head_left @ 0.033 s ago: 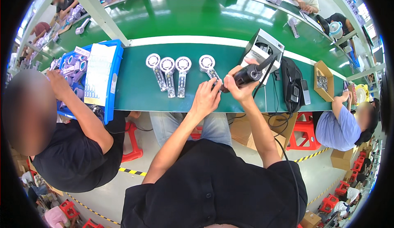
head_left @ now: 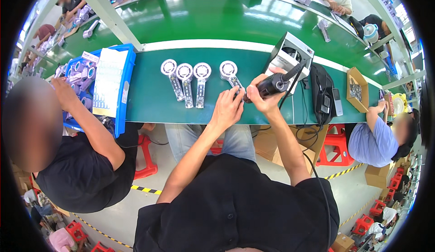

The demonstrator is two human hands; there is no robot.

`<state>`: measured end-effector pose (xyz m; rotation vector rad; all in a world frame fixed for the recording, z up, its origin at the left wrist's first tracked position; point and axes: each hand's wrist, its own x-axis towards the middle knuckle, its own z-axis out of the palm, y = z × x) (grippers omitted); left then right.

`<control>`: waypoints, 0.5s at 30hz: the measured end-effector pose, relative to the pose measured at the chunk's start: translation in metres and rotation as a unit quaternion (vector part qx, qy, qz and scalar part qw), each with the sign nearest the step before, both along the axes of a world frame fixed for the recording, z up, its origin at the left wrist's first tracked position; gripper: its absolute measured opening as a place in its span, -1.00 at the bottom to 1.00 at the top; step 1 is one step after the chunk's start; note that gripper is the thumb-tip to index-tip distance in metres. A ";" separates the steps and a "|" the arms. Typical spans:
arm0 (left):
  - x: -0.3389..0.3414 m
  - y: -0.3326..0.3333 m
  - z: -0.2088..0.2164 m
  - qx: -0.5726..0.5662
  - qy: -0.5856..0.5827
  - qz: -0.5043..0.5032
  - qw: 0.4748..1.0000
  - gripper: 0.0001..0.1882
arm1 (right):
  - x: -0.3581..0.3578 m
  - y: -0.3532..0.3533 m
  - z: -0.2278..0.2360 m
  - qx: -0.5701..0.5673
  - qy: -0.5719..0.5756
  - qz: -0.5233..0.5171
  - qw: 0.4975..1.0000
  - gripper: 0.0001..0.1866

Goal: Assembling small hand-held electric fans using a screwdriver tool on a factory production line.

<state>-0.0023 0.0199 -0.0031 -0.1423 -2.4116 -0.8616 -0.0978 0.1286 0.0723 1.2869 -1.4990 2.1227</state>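
Observation:
In my right hand [head_left: 267,93] is a black electric screwdriver [head_left: 273,84] with a cord. Its working end points down and left, close to my left fingertips. My left hand [head_left: 229,108] has its fingers closed on the lower end of an open handheld fan [head_left: 229,69]; the tip of the handle is hidden under the fingers. This fan has a round white head and a handle showing its inner parts. Left of it lie three similar fans, one tilted [head_left: 169,67], one in the middle [head_left: 185,72] and one upright [head_left: 202,71].
A blue bin [head_left: 128,66] of purple parts and a paper sheet stands at left, with a co-worker's hand [head_left: 65,93] in it. To the right are a grey-white box-shaped device [head_left: 294,48], a black pouch [head_left: 321,93] and a carton of small parts [head_left: 358,91]. A green belt runs behind.

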 end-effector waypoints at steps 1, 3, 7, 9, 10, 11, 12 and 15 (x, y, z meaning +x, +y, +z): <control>0.001 0.000 0.000 -0.002 -0.003 -0.002 1.000 -0.49 | 0.001 0.000 0.000 0.001 -0.002 0.000 1.000 -0.29; 0.002 0.000 0.000 0.001 -0.004 0.002 1.000 -0.48 | 0.004 -0.001 0.000 0.015 0.034 0.004 0.999 -0.29; 0.002 -0.002 0.002 -0.002 -0.010 0.002 1.000 -0.48 | 0.006 0.002 0.007 0.084 0.095 0.009 0.992 -0.33; 0.002 -0.001 0.004 -0.001 -0.017 0.000 1.000 -0.49 | 0.006 0.000 0.007 0.090 0.113 -0.004 0.989 -0.31; 0.001 -0.001 0.005 -0.001 -0.023 -0.004 1.000 -0.49 | 0.007 -0.002 0.004 0.073 0.084 0.001 0.994 -0.29; 0.001 0.000 0.006 -0.002 -0.022 -0.004 1.000 -0.49 | 0.006 -0.002 0.001 0.056 0.055 0.005 0.997 -0.27; 0.001 0.001 0.006 0.004 -0.024 -0.002 1.000 -0.48 | 0.006 -0.001 0.001 0.055 0.056 0.005 0.997 -0.27; -0.001 0.003 0.007 0.010 -0.005 0.003 1.000 -0.47 | 0.007 0.000 0.002 0.085 0.086 -0.041 0.992 -0.24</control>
